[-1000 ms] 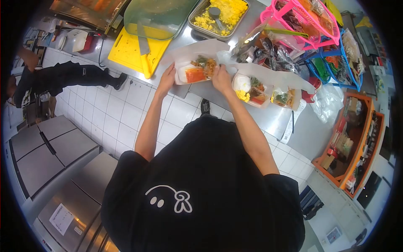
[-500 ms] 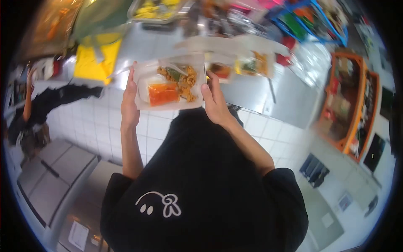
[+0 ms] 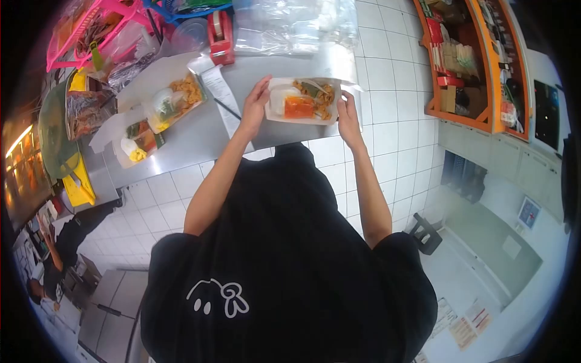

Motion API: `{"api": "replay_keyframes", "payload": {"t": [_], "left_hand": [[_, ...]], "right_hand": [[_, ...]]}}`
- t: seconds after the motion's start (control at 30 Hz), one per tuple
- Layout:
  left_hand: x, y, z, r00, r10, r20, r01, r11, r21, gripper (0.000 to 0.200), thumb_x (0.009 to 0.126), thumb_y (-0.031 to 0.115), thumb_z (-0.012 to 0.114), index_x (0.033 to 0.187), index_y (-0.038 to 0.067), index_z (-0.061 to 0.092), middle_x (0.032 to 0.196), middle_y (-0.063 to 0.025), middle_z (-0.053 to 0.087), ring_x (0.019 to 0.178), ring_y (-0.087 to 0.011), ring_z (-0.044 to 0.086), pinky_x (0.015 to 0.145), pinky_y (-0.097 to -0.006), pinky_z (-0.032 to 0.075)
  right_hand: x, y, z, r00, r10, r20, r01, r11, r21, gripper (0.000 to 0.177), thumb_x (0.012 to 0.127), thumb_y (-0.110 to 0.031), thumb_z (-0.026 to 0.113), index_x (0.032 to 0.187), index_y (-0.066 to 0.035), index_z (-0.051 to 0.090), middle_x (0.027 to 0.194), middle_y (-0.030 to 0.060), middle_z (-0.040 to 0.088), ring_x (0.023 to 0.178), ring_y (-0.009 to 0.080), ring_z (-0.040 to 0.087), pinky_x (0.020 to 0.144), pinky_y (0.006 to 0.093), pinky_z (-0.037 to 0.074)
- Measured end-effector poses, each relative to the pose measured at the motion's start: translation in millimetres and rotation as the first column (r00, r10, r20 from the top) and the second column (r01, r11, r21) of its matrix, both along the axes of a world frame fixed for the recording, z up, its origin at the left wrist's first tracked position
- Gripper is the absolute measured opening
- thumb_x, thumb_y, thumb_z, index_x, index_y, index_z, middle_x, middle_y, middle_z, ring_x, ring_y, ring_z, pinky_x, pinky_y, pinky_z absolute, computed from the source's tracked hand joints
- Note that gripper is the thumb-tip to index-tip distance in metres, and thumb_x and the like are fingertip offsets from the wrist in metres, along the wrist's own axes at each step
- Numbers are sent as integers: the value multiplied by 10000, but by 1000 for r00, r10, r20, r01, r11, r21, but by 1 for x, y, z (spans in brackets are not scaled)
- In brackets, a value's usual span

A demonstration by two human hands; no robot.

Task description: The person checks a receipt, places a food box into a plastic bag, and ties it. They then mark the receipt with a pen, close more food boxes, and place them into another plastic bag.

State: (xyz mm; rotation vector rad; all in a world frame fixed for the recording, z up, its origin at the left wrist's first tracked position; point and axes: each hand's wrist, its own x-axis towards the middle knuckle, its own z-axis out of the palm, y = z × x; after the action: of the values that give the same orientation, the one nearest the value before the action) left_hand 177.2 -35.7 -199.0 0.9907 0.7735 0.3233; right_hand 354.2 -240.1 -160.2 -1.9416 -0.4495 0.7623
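A white takeaway box (image 3: 275,107) is held at the right end of the steel counter, its food side facing me. Inside lie an orange-red sauce packet (image 3: 299,107), fried pieces (image 3: 325,97) and something green. My left hand (image 3: 256,107) grips the box's left side, and my right hand (image 3: 348,121) holds its right side. Left of my left hand lie a long paper slip (image 3: 219,85) and a thin dark stick, perhaps a pen (image 3: 227,109). Two more open boxes stand further left: one with fried food (image 3: 186,92), a smaller one with yellow food (image 3: 138,155).
A red tape dispenser (image 3: 221,39) and a stack of clear plastic bags (image 3: 284,27) sit at the counter's back. Pink (image 3: 57,51) and blue baskets (image 3: 175,13) are at back left. An orange shelf (image 3: 495,72) stands right. Another person (image 3: 54,260) is far left.
My view and body have shifted right along the counter. The box has moved with both hands from beside the other open boxes to the counter's right end, near the plastic bags.
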Motion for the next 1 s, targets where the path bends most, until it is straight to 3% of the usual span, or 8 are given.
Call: {"api": "replay_keyframes", "payload": {"t": [0.3,0.37,0.5,0.63,0.7,0.77,0.87,1.0], "left_hand": [[9,0,20,873,140,-467,45,931,363,481,954,266,645,1347,6,551,1384,-186,556,1247,-282,547,1073,-356,405],[-1,8,28,856,471,-212,7,399,917,503,896,317,695,1306,48,583,1317,-219,584,1153,-341,598,984,-405,462],[32,30,95,945,235,-229,231,18,973,396,923,273,654,1253,59,614,1083,-193,671,966,-371,650,884,-431,493],[59,22,93,836,-9,-548,515,355,780,344,960,294,608,1213,63,634,751,-130,677,700,-339,651,704,-447,498],[68,12,91,895,7,-446,392,468,792,329,970,297,595,1189,55,636,666,-96,667,628,-297,645,659,-425,496],[76,5,92,939,-23,-343,147,928,342,348,975,310,582,1188,39,630,827,-88,715,736,-223,672,661,-374,488],[81,8,75,997,51,49,-28,917,-399,340,969,274,585,1205,33,632,951,-64,701,821,-175,643,681,-363,477],[80,13,68,1000,6,-14,-9,965,-261,369,953,271,600,1250,55,631,1009,-71,667,893,-201,612,776,-394,480]], "right_hand": [[70,-14,8,959,31,283,-20,999,-41,821,874,-278,737,1469,67,289,1278,228,552,1017,297,642,837,384,531],[82,0,54,713,146,685,-211,977,11,713,880,-249,726,1442,15,375,1260,232,552,1042,323,621,832,400,531],[107,25,75,491,468,735,-520,834,-183,500,935,-239,669,1374,-70,498,1147,190,636,858,355,659,757,403,538],[108,42,68,445,642,624,-513,754,-410,327,1023,-271,487,1252,-52,568,586,172,606,551,388,627,608,484,521],[94,45,72,863,483,147,-478,875,-71,286,1027,-265,482,1169,-33,569,673,171,678,585,289,673,587,439,524],[92,52,71,893,423,-157,-433,901,-39,250,1016,-252,503,1099,-27,575,820,182,730,650,229,704,589,375,535],[69,62,57,655,28,-755,269,925,268,251,965,-252,594,1087,-34,576,1009,218,716,698,232,689,607,305,544],[78,56,31,948,70,-310,-17,985,171,237,970,-201,564,1131,-29,588,1006,175,712,737,228,657,674,312,539]]}}
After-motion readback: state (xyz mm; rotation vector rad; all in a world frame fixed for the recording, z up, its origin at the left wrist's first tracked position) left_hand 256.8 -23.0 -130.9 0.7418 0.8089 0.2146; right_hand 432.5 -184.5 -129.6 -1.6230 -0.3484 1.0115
